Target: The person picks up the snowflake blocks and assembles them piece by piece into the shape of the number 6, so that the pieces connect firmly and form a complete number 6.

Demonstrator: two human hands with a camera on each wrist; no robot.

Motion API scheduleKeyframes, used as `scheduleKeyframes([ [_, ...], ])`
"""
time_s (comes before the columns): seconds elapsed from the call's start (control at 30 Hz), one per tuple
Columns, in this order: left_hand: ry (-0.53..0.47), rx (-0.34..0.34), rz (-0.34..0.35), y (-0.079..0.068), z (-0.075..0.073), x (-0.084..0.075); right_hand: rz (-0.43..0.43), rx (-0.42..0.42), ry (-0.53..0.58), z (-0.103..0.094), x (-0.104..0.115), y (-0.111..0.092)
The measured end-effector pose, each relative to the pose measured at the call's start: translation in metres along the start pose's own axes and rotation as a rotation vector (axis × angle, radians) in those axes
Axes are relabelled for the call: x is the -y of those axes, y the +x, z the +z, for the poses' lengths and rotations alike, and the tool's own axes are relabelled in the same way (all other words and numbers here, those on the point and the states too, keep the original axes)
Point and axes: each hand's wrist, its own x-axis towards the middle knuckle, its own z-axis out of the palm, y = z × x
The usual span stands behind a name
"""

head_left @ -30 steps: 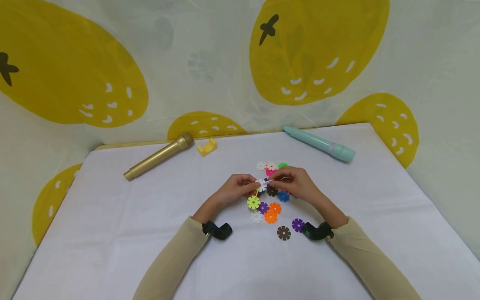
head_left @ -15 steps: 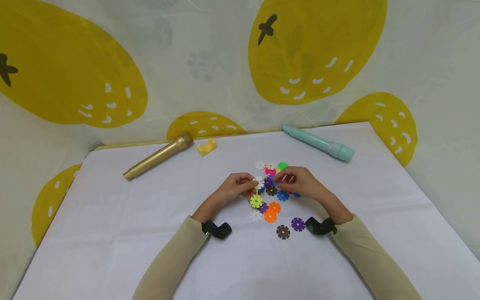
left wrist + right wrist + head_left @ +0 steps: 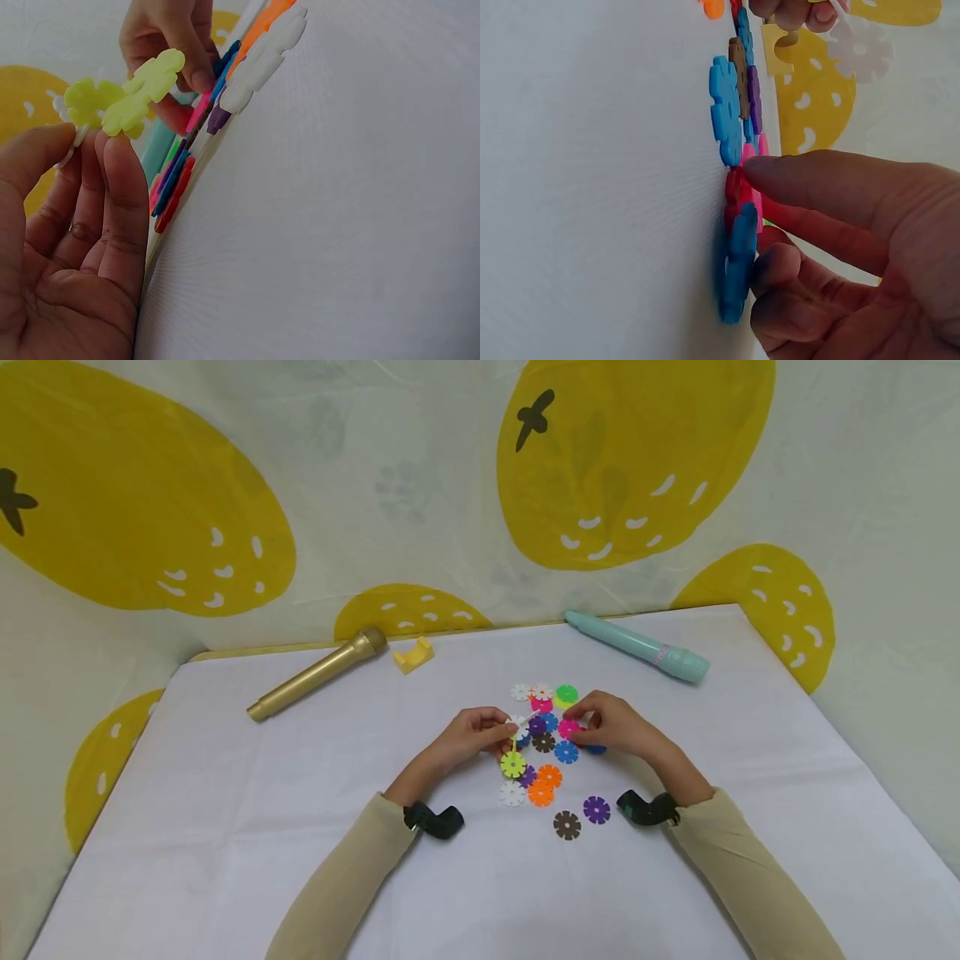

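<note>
In the head view my left hand (image 3: pixel 480 732) pinches a white snowflake disc (image 3: pixel 517 727) above the pile. Yellow-green snowflake discs (image 3: pixel 139 97) are slotted together with it, close above my fingertips in the left wrist view. Another white piece seen edge-on joins this cluster. My right hand (image 3: pixel 617 727) is low at the pile's right side, its thumb and index finger gripping a pink snowflake disc (image 3: pixel 570 729) by its edges. Beneath and beside that disc lie a red disc (image 3: pixel 733 196) and a blue disc (image 3: pixel 739 262), which my curled lower fingers come near.
Loose discs surround the hands, among them orange (image 3: pixel 541 792), brown (image 3: pixel 567 825), purple (image 3: pixel 597 810) and green (image 3: pixel 566 693). A gold toy microphone (image 3: pixel 318 674), a yellow curved stand (image 3: pixel 414 655) and a mint microphone (image 3: pixel 637 646) lie along the table's back.
My right hand has drawn away from the held white discs, moved right and taken hold of a pink disc. My left hand stays nearly in place with its cluster.
</note>
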Motion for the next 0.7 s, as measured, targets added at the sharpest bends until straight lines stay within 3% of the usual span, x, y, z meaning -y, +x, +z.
scheduleKeyframes([
  [0.4, 0.014, -0.004, 0.018, 0.0002, 0.0007, 0.0012, -0.001, -0.039, 0.035, 0.0004, 0.0013, 0.0013],
  [0.7, 0.014, 0.006, 0.006, 0.0006, 0.0005, 0.0009, 0.016, -0.067, 0.125, 0.0016, 0.0044, 0.0008],
])
